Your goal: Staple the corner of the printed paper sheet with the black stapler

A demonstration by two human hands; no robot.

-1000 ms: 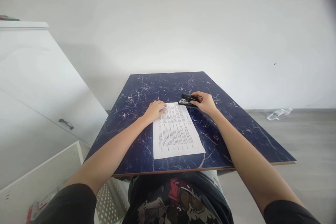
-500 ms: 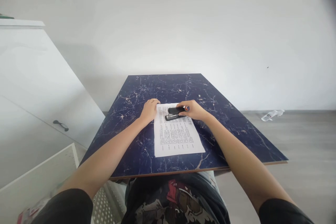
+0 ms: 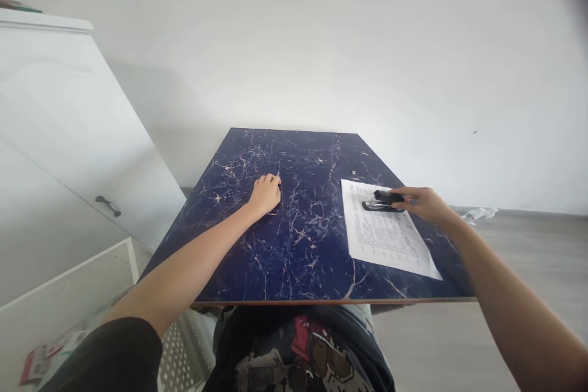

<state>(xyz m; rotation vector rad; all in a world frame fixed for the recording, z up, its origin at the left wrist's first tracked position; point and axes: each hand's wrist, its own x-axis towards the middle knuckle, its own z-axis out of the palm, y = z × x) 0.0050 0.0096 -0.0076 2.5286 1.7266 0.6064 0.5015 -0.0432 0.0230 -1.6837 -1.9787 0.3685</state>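
Observation:
My right hand point(image 3: 423, 202) is closed around the back end of a black stapler point(image 3: 382, 205), whose jaws stand apart. The stapler rests over the upper part of a printed paper sheet point(image 3: 383, 237), which lies slightly turned on the right side of the blue marbled table point(image 3: 298, 257). Left of the paper, my left hand point(image 3: 266, 193) is on the tabletop with its fingers curled in. Something dark shows at its fingertips, too small to make out.
A tiny metallic piece point(image 3: 353, 173) lies beyond the paper. A white cabinet point(image 3: 59, 104) with a dark handle point(image 3: 108, 205) stands at the left, above a white perforated basket point(image 3: 177, 349). Clear plastic wrapping point(image 3: 480, 214) lies on the floor by the wall.
My right hand, the stapler and the paper have moved right across the table, and the paper has turned a little. My left hand has stayed in place and is now apart from the paper.

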